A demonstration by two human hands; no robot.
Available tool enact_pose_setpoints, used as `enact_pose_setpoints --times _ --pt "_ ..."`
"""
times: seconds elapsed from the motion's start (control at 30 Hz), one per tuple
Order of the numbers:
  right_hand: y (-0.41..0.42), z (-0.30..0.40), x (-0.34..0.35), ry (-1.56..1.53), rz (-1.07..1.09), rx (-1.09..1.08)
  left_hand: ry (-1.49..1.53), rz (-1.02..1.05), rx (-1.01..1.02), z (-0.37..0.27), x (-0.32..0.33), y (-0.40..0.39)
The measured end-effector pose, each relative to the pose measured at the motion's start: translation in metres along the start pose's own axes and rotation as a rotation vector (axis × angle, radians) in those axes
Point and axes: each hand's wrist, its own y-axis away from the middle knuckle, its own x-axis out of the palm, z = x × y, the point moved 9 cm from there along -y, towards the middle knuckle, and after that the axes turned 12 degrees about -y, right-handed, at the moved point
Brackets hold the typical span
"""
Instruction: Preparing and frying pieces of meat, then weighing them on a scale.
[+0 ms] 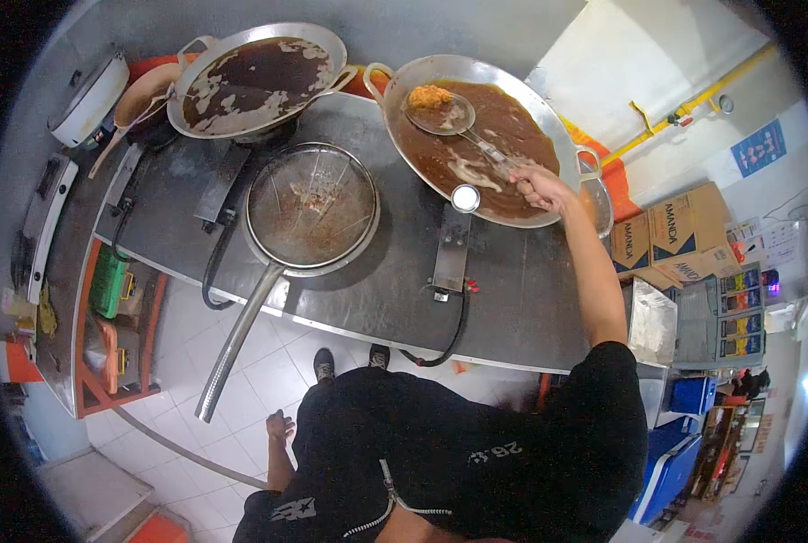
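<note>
My right hand grips the handle of a metal skimmer over the right-hand wok of brown oil. A piece of golden fried food lies in the skimmer's round bowl. Below that hand, a round white-faced dial stands at the wok's near rim. My left hand hangs low beside my body, its fingers curled, with nothing seen in it. A large long-handled mesh strainer rests over a metal bowl on the counter between the two woks.
A second wok of dark, foamy oil stands at the back left, beside a brown pan with a wooden utensil. Black hoses and burner fittings line the dark counter. Cardboard boxes and a yellow gas pipe are at the right.
</note>
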Motion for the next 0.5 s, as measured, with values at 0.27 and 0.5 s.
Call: enact_pose_setpoints --times 0.27,0.5 --pt "0.045 0.001 0.005 0.125 0.016 -0.024 -0.018 0.02 -0.005 0.0 -0.003 -0.025" --pt "0.075 -0.002 -0.005 0.294 -0.031 0.006 0.059 0.169 0.177 -0.005 -0.006 -0.033"
